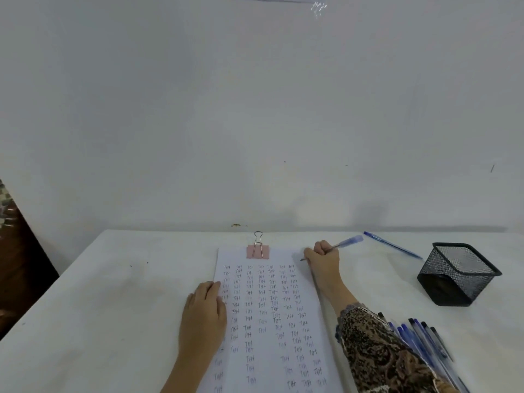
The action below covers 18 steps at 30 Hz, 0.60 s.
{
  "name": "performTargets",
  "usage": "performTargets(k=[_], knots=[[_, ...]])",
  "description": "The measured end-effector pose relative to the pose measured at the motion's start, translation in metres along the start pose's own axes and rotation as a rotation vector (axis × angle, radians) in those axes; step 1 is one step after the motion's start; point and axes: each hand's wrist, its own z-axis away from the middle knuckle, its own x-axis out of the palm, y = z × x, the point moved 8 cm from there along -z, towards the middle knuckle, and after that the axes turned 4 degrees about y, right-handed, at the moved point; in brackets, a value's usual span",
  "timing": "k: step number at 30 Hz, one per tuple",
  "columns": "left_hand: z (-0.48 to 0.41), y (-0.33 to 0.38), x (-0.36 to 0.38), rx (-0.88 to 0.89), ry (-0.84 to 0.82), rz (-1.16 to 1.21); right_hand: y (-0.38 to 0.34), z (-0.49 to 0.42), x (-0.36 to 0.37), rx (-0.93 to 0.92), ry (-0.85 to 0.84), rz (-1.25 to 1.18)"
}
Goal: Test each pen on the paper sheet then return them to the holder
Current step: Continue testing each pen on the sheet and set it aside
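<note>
Right hand [321, 255] up at the sheet's 1 o'clock corner, fist curled round a pen [344, 243], tip down on the paper sheet [272, 307], blue cap end pointing away towards 2 o'clock. Left hand [202, 310] lies flat at 9 o'clock, fingers straight, pressing the sheet's edge. A pink binder clip [258, 249] bites the top at 12.

The pen looks light, stiff and slick plastic. I'd take it low on the barrel near the tip for writing, and mid-barrel to drop it in the holder. The sheet is thin and would slide without that palm on it.

The black mesh holder [456, 275] sits out at 3 o'clock, with no pen showing above its rim. A loose pen [392, 245] lies at 2, and a heap of pens [419, 341] at 4, beside the patterned sleeve [377, 353].

The table [113, 293] is white and smooth, pushed against a bare pale wall [255, 109].
</note>
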Motion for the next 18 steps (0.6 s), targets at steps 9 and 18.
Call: performTargets(k=[9,18], knots=[[0.0020,0.0022,-0.0011,-0.022,-0.023,0.032,0.0040,0.0022,0.0041,-0.062,-0.030,0.188],[0.0021,-0.0028,0.0024,-0.033,-0.058,0.040,-0.0004,0.0032,0.0069,-0.120,-0.028,0.247]])
